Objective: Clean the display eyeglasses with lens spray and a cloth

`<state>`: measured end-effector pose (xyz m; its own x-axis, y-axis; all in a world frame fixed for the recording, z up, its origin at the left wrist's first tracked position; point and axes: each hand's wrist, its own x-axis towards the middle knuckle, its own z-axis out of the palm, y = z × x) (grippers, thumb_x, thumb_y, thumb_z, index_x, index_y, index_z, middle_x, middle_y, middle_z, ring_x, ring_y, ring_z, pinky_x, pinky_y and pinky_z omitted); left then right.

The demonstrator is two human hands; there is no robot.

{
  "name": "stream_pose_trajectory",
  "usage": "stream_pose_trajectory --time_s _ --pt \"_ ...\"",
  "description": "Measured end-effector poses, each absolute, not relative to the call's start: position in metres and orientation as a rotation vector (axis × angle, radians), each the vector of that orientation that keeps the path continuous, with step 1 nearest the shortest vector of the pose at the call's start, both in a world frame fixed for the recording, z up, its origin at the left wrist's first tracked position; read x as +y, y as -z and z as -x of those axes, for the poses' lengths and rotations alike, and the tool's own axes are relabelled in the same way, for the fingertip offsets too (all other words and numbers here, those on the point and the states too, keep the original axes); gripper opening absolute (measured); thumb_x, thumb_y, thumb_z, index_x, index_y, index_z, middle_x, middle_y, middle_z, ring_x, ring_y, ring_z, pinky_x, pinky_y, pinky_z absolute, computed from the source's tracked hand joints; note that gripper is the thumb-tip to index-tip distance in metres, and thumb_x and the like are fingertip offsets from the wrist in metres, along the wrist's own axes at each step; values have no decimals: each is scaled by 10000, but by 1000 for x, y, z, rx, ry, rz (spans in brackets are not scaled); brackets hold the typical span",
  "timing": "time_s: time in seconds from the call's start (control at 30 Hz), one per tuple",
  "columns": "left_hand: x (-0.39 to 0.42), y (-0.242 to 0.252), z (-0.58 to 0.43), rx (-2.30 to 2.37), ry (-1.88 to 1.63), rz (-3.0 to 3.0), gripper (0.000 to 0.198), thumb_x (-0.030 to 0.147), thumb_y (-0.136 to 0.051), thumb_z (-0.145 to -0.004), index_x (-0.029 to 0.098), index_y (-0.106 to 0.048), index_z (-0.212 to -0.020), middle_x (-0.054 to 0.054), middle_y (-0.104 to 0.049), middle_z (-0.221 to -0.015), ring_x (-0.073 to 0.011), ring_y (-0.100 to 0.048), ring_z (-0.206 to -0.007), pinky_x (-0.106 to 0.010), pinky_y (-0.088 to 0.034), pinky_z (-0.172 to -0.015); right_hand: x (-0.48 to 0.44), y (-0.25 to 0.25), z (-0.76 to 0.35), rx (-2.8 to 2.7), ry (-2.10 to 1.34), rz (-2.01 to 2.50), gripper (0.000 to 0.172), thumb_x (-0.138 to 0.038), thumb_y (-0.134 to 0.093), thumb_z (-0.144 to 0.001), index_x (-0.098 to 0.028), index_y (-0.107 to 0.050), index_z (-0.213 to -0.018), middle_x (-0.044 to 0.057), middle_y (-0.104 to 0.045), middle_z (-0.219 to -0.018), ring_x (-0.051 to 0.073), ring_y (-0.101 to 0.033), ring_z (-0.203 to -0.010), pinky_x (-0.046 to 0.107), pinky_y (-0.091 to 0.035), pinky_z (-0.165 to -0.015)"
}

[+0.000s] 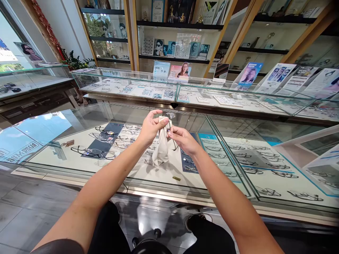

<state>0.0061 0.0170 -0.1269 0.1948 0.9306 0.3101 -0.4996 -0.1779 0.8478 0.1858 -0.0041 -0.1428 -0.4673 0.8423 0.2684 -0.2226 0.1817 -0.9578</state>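
Above the glass counter, my left hand pinches a pale cleaning cloth between thumb and fingers, and the cloth's loose end hangs down. The cloth is folded over part of a pair of eyeglasses with thin dark arms. On the other side, my right hand is closed on the eyeglasses with thumb and forefinger, close against the cloth. Most of the lenses are hidden by the cloth and fingers.
Under my hands is a glass display counter with rows of eyeglasses inside. Dark-framed glasses are at the left, beside a brown tag. A second display case and slanted leaflets stand behind. A stool base is below me.
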Motion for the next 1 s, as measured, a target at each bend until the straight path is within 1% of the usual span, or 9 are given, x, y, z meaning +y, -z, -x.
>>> stream_pose_trajectory --time_s 0.17,0.33,0.4,0.47,0.57,0.63,0.7,0.83,1.0 --pt "19 125 -5 552 -1397 -1098 821 539 -1049 -619 220 -550 -1188 38 -749 -770 -114 -648 -597 -238 -497 -617 -3 137 -192 -1539 -1378 631 385 -528 -889 -838 -217 -682 -743 8 -535 -896 181 -552 -842 353 -487 -864" --pt "23 129 -5 599 -1455 -1070 668 475 -1005 -692 221 -580 -1140 49 -717 -772 -102 -636 -624 -217 -495 -625 4 132 -205 -1393 -1357 641 416 -534 -934 -753 -222 -658 -728 36 -563 -948 218 -585 -957 350 -493 -865" --pt "23 133 -6 632 -1348 -1118 595 460 -962 -736 224 -593 -1138 56 -691 -743 -109 -624 -601 -223 -486 -604 7 130 -210 -1327 -1347 637 403 -528 -936 -743 -225 -669 -741 50 -595 -1007 229 -605 -1001 349 -500 -855" --pt "21 139 -9 687 -1141 -1254 500 444 -915 -780 219 -624 -1118 50 -666 -714 -119 -600 -578 -233 -466 -587 9 128 -215 -1279 -1327 626 383 -509 -935 -741 -225 -678 -746 55 -610 -1050 223 -611 -1010 344 -505 -841" --pt "16 147 -13 739 -949 -1612 292 371 -857 -824 197 -697 -996 -18 -717 -822 -155 -652 -715 -274 -503 -696 11 125 -221 -1232 -1304 594 374 -491 -939 -727 -224 -678 -736 52 -607 -1037 215 -612 -998 338 -514 -830" --pt "13 149 -14 777 -1023 -1877 166 307 -816 -842 201 -727 -934 -62 -756 -961 -195 -681 -872 -312 -515 -806 12 124 -222 -1222 -1295 589 378 -493 -936 -723 -227 -667 -730 54 -611 -1022 219 -610 -988 342 -520 -822" --pt "11 147 -13 836 -1190 -2059 81 245 -764 -857 218 -740 -930 -62 -756 -987 -217 -667 -925 -339 -503 -863 13 123 -223 -1237 -1283 608 386 -502 -931 -725 -231 -657 -730 58 -623 -1009 223 -611 -974 346 -525 -813" --pt "12 141 -8 894 -1463 -2050 99 183 -715 -869 229 -729 -955 -32 -740 -908 -201 -656 -854 -339 -493 -861 14 124 -222 -1286 -1263 656 404 -524 -924 -730 -232 -645 -725 50 -650 -961 215 -623 -952 330 -512 -799" --pt "15 136 -3 846 -1670 -1829 143 255 -783 -887 224 -737 -1018 -30 -749 -942 -190 -691 -883 -323 -527 -898 12 126 -220 -1375 -1250 685 408 -565 -885 -788 -251 -625 -768 44 -715 -918 217 -618 -912 338 -504 -801"
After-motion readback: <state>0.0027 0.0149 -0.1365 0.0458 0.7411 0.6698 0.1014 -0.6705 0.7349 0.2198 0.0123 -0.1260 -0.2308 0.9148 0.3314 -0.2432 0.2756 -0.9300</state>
